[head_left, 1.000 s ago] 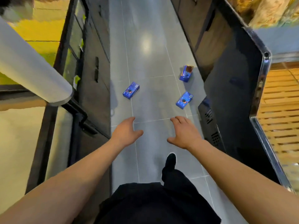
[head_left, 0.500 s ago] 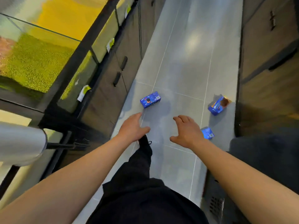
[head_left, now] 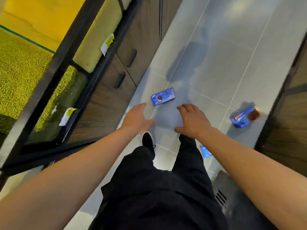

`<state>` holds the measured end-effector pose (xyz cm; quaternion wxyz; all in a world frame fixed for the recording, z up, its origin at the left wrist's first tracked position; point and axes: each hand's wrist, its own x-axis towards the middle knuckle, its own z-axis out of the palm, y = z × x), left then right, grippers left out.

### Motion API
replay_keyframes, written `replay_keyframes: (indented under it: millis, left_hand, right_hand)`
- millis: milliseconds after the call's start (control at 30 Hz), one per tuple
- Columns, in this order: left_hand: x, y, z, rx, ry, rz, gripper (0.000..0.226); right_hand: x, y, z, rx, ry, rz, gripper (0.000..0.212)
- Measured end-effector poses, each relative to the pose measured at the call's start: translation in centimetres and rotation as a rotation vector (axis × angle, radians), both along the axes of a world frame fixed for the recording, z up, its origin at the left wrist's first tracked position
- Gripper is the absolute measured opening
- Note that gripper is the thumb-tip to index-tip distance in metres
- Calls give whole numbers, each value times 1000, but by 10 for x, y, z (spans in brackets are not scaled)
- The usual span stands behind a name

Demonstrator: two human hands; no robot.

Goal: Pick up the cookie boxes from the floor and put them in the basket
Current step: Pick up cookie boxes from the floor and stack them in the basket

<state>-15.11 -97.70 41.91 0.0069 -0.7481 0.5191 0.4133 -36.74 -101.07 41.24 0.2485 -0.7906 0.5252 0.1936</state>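
Observation:
Three blue cookie boxes lie on the grey tiled floor. One cookie box lies flat just beyond my fingertips, between both hands. A second cookie box rests tilted at the right, near a dark cabinet. The third cookie box is mostly hidden behind my right forearm. My left hand and my right hand are stretched forward, fingers apart, holding nothing. No basket is in view.
A display counter with dark drawers and yellow-green goods behind glass runs along the left. Dark cabinets line the right side. My black-trousered legs and one shoe stand on the aisle floor.
I have walked forward along the aisle and the view has turned left. The nearest box is now close to my fingertips, and one box has slipped behind my right forearm.

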Motion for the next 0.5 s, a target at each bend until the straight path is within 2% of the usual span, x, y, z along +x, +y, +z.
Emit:
replay_keyframes:
  millis: [167, 300, 500]
  left_hand:
    - [-30, -48, -57, 86, -32, 155, 83]
    - [-57, -84, -121, 129, -43, 268, 90]
    - [-67, -150, -261, 118, -41, 276, 89]
  right_hand:
    - [-25, -81, -65, 128, -2, 128, 91]
    - [-46, -148, -128, 196, 11, 212, 89]
    - [-47, -218, -259, 270, 20, 241, 92]
